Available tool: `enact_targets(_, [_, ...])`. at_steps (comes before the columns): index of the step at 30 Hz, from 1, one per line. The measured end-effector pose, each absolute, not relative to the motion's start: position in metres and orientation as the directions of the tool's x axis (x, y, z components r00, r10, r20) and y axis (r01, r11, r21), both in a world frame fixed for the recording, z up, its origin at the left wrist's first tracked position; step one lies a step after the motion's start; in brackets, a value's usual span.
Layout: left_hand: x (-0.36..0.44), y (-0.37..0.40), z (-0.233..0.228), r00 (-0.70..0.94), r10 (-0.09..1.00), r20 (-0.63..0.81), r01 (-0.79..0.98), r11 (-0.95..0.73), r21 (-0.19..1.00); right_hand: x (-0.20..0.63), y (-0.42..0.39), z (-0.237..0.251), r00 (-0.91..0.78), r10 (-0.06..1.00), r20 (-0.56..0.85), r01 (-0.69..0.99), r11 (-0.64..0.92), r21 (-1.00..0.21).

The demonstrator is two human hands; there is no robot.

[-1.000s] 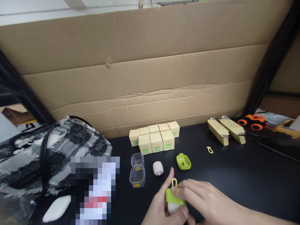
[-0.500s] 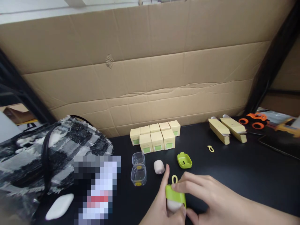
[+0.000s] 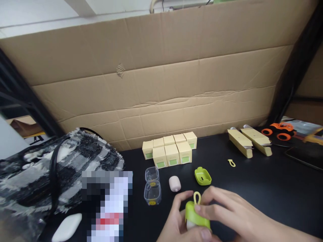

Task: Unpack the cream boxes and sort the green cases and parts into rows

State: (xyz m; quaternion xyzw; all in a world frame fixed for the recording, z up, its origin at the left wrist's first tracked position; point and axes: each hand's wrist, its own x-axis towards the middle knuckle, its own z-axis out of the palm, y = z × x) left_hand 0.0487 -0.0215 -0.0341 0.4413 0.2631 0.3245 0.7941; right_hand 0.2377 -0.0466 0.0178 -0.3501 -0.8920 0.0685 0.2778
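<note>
Right now the green cover (image 3: 195, 215) with its yellow loop (image 3: 196, 197) sits at the near edge of the black table (image 3: 252, 188), pulled over a pale case (image 3: 189, 225) that shows just beneath it. My left hand (image 3: 180, 223) cups it from the left, fingers clamped on the cover and case, thumb under the lower edge. My right hand (image 3: 227, 215) comes in from the right, fingers closed on the cover's top beside the loop. Just beyond lie a second green cover (image 3: 203, 176) and a pink case (image 3: 175, 184); left of those, two clear tubs (image 3: 152, 188). Farther back stands a cluster of small yellow boxes (image 3: 170, 151). To the far right lie two long flat cartons (image 3: 249, 146) and an orange toy car (image 3: 277, 131). A black-and-white bag (image 3: 55, 171) fills the left.
</note>
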Motion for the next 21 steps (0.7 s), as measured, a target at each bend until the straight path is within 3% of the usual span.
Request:
enact_targets(3, [0.048,-0.023,-0.03,0.667,0.731,-0.144,-0.266,0.414,0.871,0.238,-0.045,0.019,-0.582,0.652,0.487,0.618,0.743,-0.256])
enact_targets(6, [0.049,-0.024,-0.038,0.694,0.707,-0.135,-0.232,0.397,0.888,0.238,-0.044,0.02,-0.629,0.663,0.405,0.615,0.744,-0.262])
enact_targets(13, [0.052,-0.027,-0.046,0.688,0.723,0.059,-0.378,0.288,0.88,0.235,-0.045,0.02,-0.57,0.705,0.421,0.534,0.708,-0.462])
enact_targets(17, [0.042,-0.021,-0.036,0.715,0.699,0.015,-0.291,0.277,0.916,0.248,-0.037,0.03,-0.469,0.779,0.415,0.518,0.624,-0.586])
enact_targets(19, [0.036,-0.018,-0.021,0.717,0.695,0.051,-0.162,0.096,0.982,0.262,-0.028,0.037,-0.34,0.817,0.465,0.531,0.575,-0.622])
enact_targets(21, [0.034,-0.013,0.001,0.672,0.713,0.199,0.005,-0.274,0.962,0.277,-0.017,0.042,-0.212,0.813,0.542,0.542,0.559,-0.627])
